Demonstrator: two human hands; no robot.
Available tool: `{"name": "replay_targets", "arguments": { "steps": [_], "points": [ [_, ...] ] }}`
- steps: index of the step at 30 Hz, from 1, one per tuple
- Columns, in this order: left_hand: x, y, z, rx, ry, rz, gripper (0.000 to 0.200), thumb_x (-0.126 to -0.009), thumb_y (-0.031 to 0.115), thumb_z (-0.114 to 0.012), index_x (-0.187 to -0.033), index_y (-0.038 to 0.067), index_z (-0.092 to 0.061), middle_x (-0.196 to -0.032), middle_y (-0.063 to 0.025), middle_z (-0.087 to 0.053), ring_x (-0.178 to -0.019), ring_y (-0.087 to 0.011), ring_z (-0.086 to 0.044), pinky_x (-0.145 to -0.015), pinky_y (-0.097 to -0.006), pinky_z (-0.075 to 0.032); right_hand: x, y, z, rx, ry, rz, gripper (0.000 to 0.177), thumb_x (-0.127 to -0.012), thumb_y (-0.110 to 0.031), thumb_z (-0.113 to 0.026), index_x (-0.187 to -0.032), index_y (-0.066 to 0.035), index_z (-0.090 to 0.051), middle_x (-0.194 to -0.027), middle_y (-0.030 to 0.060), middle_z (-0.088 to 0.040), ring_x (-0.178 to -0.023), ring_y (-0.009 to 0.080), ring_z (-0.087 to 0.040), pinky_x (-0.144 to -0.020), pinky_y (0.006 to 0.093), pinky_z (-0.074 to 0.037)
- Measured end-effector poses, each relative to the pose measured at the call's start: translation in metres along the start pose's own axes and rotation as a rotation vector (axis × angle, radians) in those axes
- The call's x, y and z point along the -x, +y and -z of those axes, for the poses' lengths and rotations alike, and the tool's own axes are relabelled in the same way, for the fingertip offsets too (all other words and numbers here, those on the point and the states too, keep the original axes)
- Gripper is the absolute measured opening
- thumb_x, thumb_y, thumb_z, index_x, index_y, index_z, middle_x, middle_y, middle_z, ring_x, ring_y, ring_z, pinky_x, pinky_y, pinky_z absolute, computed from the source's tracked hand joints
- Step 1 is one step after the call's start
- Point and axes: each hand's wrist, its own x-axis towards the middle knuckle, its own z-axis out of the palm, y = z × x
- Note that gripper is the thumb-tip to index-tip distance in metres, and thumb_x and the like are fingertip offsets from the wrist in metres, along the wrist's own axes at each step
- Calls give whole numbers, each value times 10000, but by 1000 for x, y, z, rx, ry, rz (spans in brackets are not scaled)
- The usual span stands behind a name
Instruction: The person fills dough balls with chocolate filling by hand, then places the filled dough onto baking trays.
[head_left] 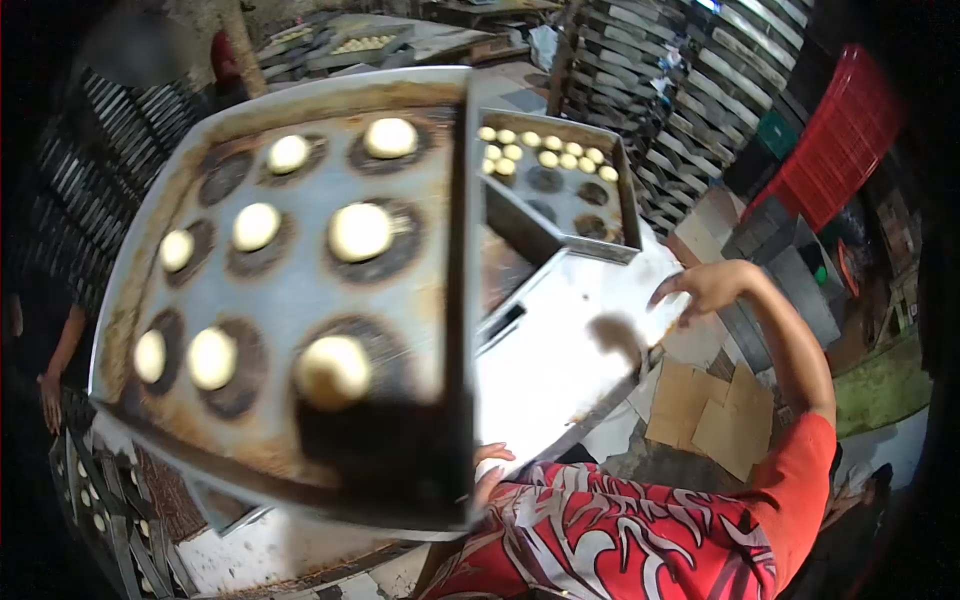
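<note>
A large baking tray (pixel 300 290) with worn, brown-stained metal fills the left and middle of the view, tilted up close to the camera. Several pale round dough balls (pixel 361 232) sit apart on its dark circular marks. At the tray's lower right edge, my left hand (pixel 488 472) is closed on it, most of the hand hidden behind the rim. My right hand (pixel 700 287) is over the far right edge of the white tabletop (pixel 550 350), fingers bent and apart, with nothing visible in them. A second tray (pixel 600 247) with smaller dough balls rests beyond the tabletop.
Flattened cardboard (pixel 735 415) lies on the floor at right, near a red plastic crate (pixel 835 140). Another person's hand (pixel 50 400) shows at far left, above stacked trays (pixel 110 500) of dough. More dough trays (pixel 365 45) lie at the back.
</note>
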Motion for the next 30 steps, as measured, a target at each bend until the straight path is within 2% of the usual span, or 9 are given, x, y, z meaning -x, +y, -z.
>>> {"name": "replay_targets", "arguments": {
  "steps": [3,7,11,15,19,21,24,27,30],
  "points": [
    [-31,-20,-28,-166,45,31,302,-891,104,-534,-1160,-28,-495,-1021,-115,-620,-1020,-195,-560,-936,-322,-388,-61,131,2,698,392,-564,222,-762,-143,-639,-964,-51,-655,-1048,105,-634,-948,280,-593,-821,345,-470],
    [-79,-18,-83,-133,320,175,238,-827,41,-537,-1058,3,-583,-1001,-122,-645,-992,-220,-597,-892,-320,-429,-175,197,70,-6,621,58,205,-780,-145,-575,-935,-23,-632,-925,169,-639,-883,390,-591,-774,416,-474],
    [-84,-25,-117,-710,595,183,246,-804,50,-562,-1046,24,-590,-953,-143,-632,-920,-316,-600,-816,-389,-464,-316,261,75,529,652,-172,304,-814,-134,-488,-1079,-7,-567,-1097,168,-602,-1070,365,-531,-893,458,-413],
    [-10,-19,-124,-1226,776,747,320,-719,19,-549,-1033,64,-590,-927,-149,-626,-889,-333,-602,-758,-408,-472,-369,280,69,301,463,-415,360,-799,-145,-491,-1139,-38,-540,-1236,166,-530,-1202,327,-452,-1009,486,-293],
    [32,1,-126,-1036,727,1130,273,-781,-13,-500,-1033,45,-585,-930,-154,-628,-851,-281,-623,-749,-369,-490,-372,290,82,-177,637,-151,243,-761,-125,-582,-988,-49,-543,-1002,124,-586,-898,205,-603,-700,339,-485],
    [33,13,-126,-433,859,864,199,-869,27,-489,-1045,15,-580,-926,-132,-638,-851,-193,-622,-752,-304,-489,-299,229,91,-967,568,243,222,-771,-129,-634,-870,-103,-437,-882,32,-547,-730,130,-564,-592,265,-471],
    [9,28,-136,63,697,291,315,-938,202,-504,-1124,-52,-526,-1018,-134,-629,-956,-196,-596,-858,-313,-458,-193,112,31,-1215,637,701,339,-722,-73,-712,-931,-62,-445,-949,46,-530,-845,126,-547,-764,278,-488],
    [-17,47,-155,596,503,-87,724,-884,505,-484,-1327,-46,-328,-1306,-238,-439,-1189,-365,-465,-965,-478,-395,-110,-14,-97,-1070,558,1238,405,-676,-26,-752,-923,-103,-440,-994,79,-499,-987,204,-525,-818,345,-477],
    [31,35,-152,697,766,-141,544,-934,412,-439,-1320,36,-366,-1224,-169,-508,-1069,-285,-537,-911,-417,-436,-56,-115,-195,-300,336,1519,254,-689,-106,-736,-891,-54,-590,-1028,101,-523,-986,271,-542,-931,417,-395]
  ]
}}
